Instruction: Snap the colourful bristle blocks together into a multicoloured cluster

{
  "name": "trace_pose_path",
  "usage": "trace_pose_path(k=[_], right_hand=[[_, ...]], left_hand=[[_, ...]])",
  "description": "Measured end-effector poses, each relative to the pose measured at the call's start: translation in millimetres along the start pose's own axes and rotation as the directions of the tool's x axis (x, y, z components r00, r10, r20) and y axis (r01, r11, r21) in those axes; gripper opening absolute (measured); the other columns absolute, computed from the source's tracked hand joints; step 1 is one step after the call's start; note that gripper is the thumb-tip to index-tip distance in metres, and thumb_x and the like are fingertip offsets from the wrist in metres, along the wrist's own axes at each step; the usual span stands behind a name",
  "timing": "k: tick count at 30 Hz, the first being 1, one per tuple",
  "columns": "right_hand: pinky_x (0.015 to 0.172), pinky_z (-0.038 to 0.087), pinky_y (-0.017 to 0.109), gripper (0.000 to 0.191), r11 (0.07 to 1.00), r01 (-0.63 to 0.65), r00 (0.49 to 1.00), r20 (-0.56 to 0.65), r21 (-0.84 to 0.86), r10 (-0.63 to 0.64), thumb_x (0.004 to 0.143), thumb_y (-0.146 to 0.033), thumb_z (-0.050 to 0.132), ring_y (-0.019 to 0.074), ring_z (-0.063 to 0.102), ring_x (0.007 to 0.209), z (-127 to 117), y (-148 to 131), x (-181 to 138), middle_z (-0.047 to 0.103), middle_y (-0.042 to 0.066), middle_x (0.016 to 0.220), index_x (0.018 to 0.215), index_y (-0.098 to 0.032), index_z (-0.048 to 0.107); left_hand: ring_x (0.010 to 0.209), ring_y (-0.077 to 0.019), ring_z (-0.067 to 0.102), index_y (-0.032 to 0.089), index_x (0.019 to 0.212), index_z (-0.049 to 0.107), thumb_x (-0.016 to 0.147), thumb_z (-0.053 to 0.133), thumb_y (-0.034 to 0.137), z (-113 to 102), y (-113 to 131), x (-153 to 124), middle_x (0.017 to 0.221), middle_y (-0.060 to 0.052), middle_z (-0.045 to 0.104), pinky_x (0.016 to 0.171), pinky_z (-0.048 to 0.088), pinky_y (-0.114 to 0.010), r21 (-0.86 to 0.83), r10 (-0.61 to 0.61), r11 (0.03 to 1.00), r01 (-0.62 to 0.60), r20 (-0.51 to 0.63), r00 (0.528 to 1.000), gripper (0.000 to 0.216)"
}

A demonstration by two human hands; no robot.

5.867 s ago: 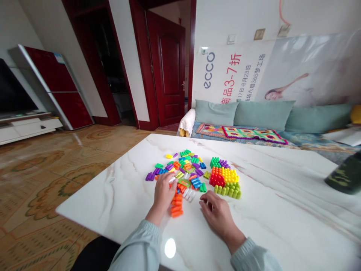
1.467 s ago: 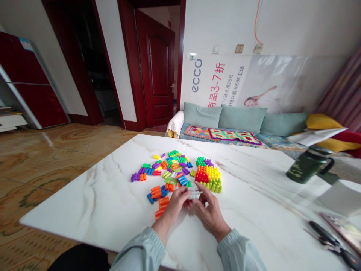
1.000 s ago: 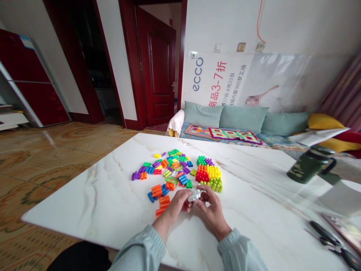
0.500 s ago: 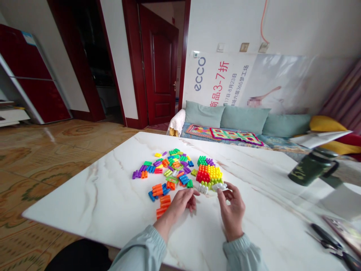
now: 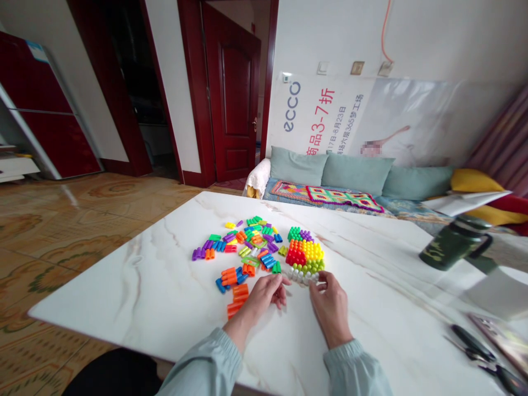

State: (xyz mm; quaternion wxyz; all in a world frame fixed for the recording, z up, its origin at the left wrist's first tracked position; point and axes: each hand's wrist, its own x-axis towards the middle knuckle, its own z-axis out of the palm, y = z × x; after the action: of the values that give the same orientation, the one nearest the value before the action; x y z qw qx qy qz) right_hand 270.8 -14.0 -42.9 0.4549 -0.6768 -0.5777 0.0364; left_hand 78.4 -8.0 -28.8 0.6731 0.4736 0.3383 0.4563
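Observation:
My right hand (image 5: 330, 305) pinches the right end of the white bullet-shaped plastic building blocks (image 5: 302, 275), which lie along the near edge of a colourful block cluster. That cluster has lime blocks (image 5: 308, 267), red blocks (image 5: 296, 254), yellow blocks (image 5: 314, 251), green blocks (image 5: 294, 233) and purple blocks (image 5: 307, 236), round tops showing. My left hand (image 5: 268, 292) rests on the table just left of the white row, fingers loosely curled and apart, with nothing seen in them. Close beyond it lies a small green block (image 5: 276, 268).
Loose blocks (image 5: 247, 247) in mixed colours spread to the left, with orange blocks (image 5: 238, 300) beside my left forearm. On the white marble-look table (image 5: 165, 275), a dark green mug (image 5: 450, 245), scissors (image 5: 478, 352) and a phone-like flat object (image 5: 497, 335) are at right. A sofa (image 5: 355, 170) stands behind.
My right hand has moved slightly left and turned palm down, bringing the white blocks from a tilted position at right into line with the other white ones. The left hand stays in place.

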Motion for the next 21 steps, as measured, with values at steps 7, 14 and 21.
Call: trace_pose_path(k=[7, 14, 21], right_hand=[[0.060, 0.049, 0.029, 0.032, 1.000, 0.013, 1.000, 0.014, 0.017, -0.013, 0.079, -0.041, 0.050, 0.0195, 0.066, 0.063, 7.3, -0.4, 1.3, 0.071, 0.009, 0.081, 0.098, -0.016, 0.059], [0.062, 0.050, 0.031, 0.032, 0.998, 0.043, 0.998, 0.034, 0.044, -0.044, 0.081, -0.041, 0.049, 0.0195, 0.066, 0.065, 14.8, 2.1, 0.8, 0.071, 0.011, 0.088, 0.099, -0.016, 0.059], [0.056, 0.044, 0.028, 0.035, 0.994, 0.066, 0.998, 0.005, -0.086, -0.066, 0.085, -0.045, 0.048, 0.0166, 0.061, 0.062, 5.8, -5.3, -1.6, 0.068, 0.009, 0.093, 0.102, -0.017, 0.060]], left_hand=[[0.055, -0.0124, 0.058, 0.009, 0.091, 0.069, 0.077, 0.064, 0.065, 0.1, -0.7, 0.7, 0.062, -0.001, 0.057, 0.050, 0.041, -0.022, 0.004, -0.002, 1.000, 0.002, -0.004, 1.000, 0.058], [0.056, -0.0119, 0.058, 0.009, 0.092, 0.068, 0.079, 0.064, 0.063, 0.0, 0.6, 0.0, 0.064, -0.001, 0.057, 0.050, 0.041, -0.021, 0.011, -0.005, 1.000, 0.005, 0.003, 1.000, 0.056], [0.057, -0.0121, 0.059, 0.009, 0.093, 0.068, 0.079, 0.064, 0.063, -1.5, -0.5, 0.1, 0.064, 0.000, 0.057, 0.051, 0.043, -0.022, 0.012, -0.005, 1.000, 0.005, 0.010, 1.000, 0.056]])
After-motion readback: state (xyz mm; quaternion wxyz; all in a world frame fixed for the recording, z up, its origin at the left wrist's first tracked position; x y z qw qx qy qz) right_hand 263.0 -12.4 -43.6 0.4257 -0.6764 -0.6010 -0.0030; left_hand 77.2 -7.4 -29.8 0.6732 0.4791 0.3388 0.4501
